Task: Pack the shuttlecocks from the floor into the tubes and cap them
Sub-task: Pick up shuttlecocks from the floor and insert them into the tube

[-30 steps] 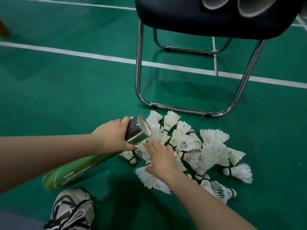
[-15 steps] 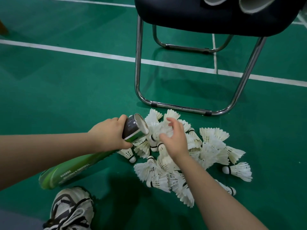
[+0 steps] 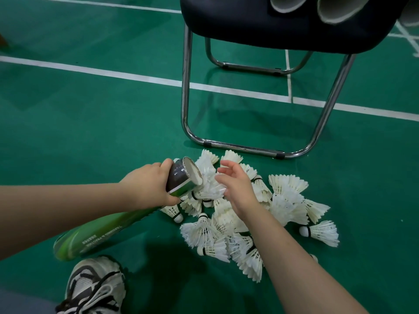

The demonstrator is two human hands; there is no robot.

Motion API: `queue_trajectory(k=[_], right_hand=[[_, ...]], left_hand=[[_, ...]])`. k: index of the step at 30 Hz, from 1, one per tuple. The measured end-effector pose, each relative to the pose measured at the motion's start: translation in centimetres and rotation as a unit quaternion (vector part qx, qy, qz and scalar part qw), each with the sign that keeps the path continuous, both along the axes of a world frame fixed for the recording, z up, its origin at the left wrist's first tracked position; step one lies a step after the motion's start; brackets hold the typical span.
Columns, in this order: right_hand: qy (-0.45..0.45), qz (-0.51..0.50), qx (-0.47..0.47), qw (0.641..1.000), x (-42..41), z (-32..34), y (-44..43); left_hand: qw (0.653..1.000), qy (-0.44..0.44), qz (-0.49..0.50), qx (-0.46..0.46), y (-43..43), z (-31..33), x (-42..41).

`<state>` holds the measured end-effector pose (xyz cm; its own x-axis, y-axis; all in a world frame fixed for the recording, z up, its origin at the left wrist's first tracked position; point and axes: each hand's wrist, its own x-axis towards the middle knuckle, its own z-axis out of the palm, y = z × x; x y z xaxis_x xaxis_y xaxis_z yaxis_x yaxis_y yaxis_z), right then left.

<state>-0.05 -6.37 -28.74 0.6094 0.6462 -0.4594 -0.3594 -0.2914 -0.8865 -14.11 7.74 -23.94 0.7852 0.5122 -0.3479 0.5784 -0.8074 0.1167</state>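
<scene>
Head view: left hand [image 3: 147, 186] hides tube's [image 3: 102, 227] middle.

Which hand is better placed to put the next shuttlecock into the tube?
Right, probably. The left hand grips the green tube; the right hand is open beside the shuttlecocks at its mouth.

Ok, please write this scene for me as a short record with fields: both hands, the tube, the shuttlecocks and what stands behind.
Left hand: grips the long green cardboard tube near its dark open end; tube tilted
Right hand: fingers spread, at the feathers of a white shuttlecock at the tube mouth
Pile: many white feather shuttlecocks loose on the green court floor
Behind: black chair with chrome legs, open tubes on its seat
Cap: none visible
</scene>
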Motion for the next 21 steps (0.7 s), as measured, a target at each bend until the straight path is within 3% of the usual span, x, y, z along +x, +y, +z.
queue_trajectory(k=[4,8,12,16,21], right_hand=[[0.053,-0.029,-0.019,0.998,-0.4,-1.3,0.1],[0.031,-0.110,-0.068,0.991,0.6,-1.7,-0.2],[0.119,-0.239,0.057,0.962,2.5,0.5,-0.6],[0.124,-0.203,0.118,0.964,2.0,2.2,0.3],[0.052,-0.123,0.094,0.987,0.6,2.2,1.2]], left_hand=[[1.000,-0.009,0.010,-0.002,0.1,0.2,0.3],[1.000,-0.011,0.003,0.002,0.1,0.3,0.6],[1.000,-0.010,-0.007,0.000,0.1,0.2,0.5],[1.000,-0.014,-0.012,-0.002,-0.1,0.3,0.5],[1.000,-0.026,-0.015,-0.003,-0.5,0.4,0.8]])
